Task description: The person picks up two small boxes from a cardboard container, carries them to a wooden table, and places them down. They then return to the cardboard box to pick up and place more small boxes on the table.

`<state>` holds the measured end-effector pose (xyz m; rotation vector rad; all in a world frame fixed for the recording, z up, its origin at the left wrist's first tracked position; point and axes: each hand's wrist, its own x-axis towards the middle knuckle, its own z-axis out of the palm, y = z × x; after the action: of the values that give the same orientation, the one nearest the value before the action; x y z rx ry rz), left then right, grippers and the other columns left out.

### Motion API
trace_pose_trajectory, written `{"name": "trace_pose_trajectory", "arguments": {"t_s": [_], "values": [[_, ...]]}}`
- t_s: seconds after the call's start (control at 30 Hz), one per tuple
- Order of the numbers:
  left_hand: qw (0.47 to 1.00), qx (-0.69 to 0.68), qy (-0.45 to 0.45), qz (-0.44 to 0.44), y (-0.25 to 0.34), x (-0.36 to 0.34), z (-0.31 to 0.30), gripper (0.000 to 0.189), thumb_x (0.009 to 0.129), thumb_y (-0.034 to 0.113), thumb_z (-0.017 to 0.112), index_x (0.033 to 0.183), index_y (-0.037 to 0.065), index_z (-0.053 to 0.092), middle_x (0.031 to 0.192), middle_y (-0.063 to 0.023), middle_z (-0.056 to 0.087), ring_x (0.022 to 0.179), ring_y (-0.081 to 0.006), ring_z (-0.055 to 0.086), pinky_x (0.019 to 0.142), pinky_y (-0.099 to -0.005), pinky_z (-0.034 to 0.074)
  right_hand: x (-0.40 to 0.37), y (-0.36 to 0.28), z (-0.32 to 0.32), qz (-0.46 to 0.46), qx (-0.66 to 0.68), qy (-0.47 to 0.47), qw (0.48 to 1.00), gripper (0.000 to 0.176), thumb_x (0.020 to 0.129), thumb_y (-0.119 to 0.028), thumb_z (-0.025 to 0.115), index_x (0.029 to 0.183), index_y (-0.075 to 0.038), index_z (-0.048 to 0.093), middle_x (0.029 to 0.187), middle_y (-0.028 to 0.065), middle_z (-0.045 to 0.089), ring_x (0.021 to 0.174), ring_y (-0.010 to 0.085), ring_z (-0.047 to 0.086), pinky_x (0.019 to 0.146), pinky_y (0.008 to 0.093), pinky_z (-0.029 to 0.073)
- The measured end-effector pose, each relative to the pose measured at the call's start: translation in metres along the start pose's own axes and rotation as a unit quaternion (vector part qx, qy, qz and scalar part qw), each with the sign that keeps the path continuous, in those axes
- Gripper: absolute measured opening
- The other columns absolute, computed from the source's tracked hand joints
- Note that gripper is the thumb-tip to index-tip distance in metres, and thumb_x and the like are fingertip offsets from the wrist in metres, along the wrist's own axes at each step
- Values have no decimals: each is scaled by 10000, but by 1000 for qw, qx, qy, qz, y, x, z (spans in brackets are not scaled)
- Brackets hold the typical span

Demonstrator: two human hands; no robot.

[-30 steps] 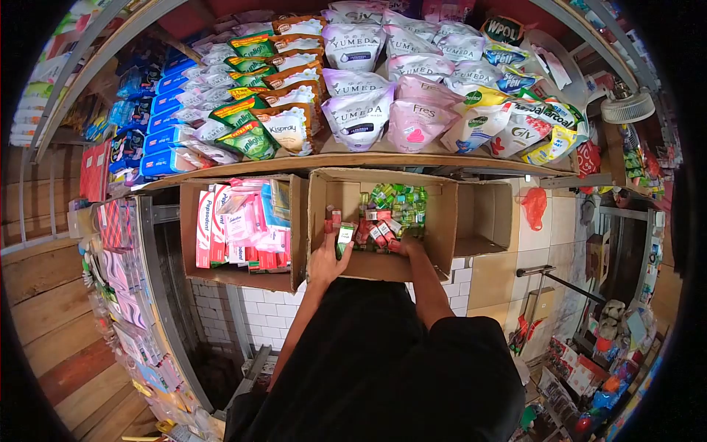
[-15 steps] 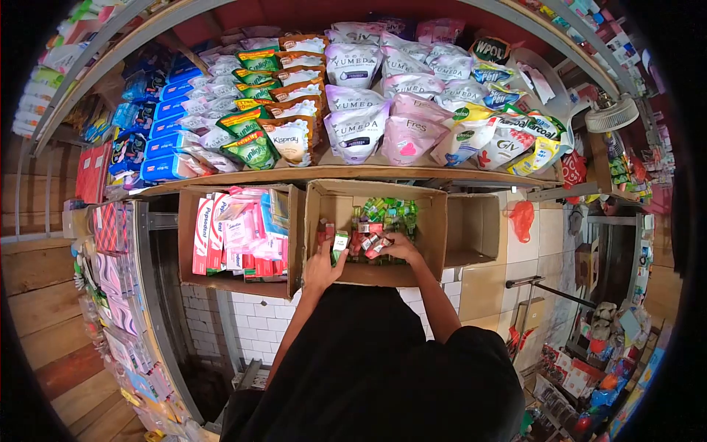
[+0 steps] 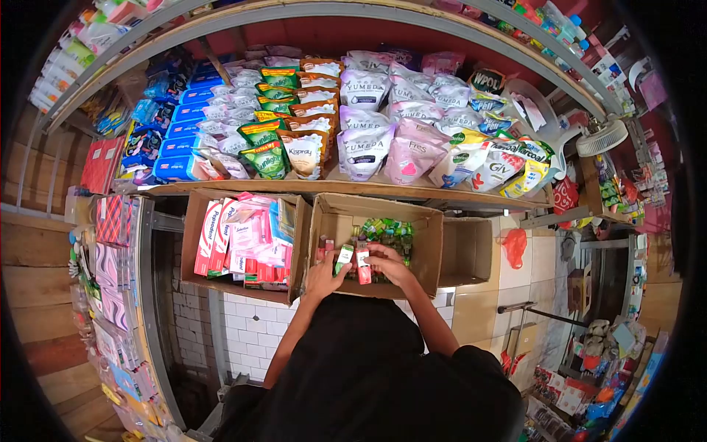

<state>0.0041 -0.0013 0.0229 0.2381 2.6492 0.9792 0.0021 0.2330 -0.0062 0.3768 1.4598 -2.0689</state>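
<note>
Over the near side of the middle cardboard box, my left hand grips a small white-and-green box. Close to its right, my right hand holds a small red-and-white box upright by its side. Many small green packs lie in the back right of the cardboard box. A few small red packs sit at its left inside, by my left hand. What lies under my hands is partly hidden.
To the left, another cardboard box holds toothpaste cartons and pink packs. A smaller box stands right. Behind runs a shelf edge below rows of pouches.
My right hand has drawn toward my left hand and now holds one red-and-white box upright, where several red packs were at its fingers. The whole view has shifted slightly.
</note>
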Motion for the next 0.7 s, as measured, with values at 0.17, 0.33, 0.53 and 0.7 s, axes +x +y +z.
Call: {"name": "trace_pose_trajectory", "arguments": {"t_s": [0.17, 0.33, 0.53, 0.7], "values": [[999, -32, -6, -9, 9, -6, -9, 526, 931, 539, 572, 1245, 126, 486, 900, -260, 678, 827, -469, 651, 683, -555, 496, -9, -14, 19, 11, 40, 14, 999, 375, 909, -62, 681, 1263, -42, 558, 1140, 53, 633, 1011, 146, 638, 832, 311, 545], [974, -221, 40, 11, -7, -2, 19, 466, 904, 303, 720, 1215, 38, 496, 1091, -183, 675, 1025, -296, 671, 893, -396, 505, -14, -17, 21, 18, -5, 26, 999, 316, 904, -116, 708, 1204, -101, 612, 1094, 22, 655, 995, 115, 627, 788, 265, 527], [935, -347, 72, 4, -3, -14, 42, 533, 892, 312, 749, 1240, 2, 489, 1027, -114, 669, 951, -176, 645, 854, -324, 500, -27, -34, 20, -1, 3, 0, 1000, 306, 910, -128, 711, 1191, -83, 599, 1070, 23, 640, 944, 87, 609, 684, 227, 487], [870, -485, 79, -48, 37, -40, 43, 497, 894, 248, 756, 1243, 15, 491, 1045, -85, 678, 956, -120, 630, 820, -290, 504, -38, -42, 15, -26, -6, -29, 999, 349, 910, -158, 720, 1212, -57, 577, 1076, 39, 654, 919, 86, 611, 685, 230, 487]]}}
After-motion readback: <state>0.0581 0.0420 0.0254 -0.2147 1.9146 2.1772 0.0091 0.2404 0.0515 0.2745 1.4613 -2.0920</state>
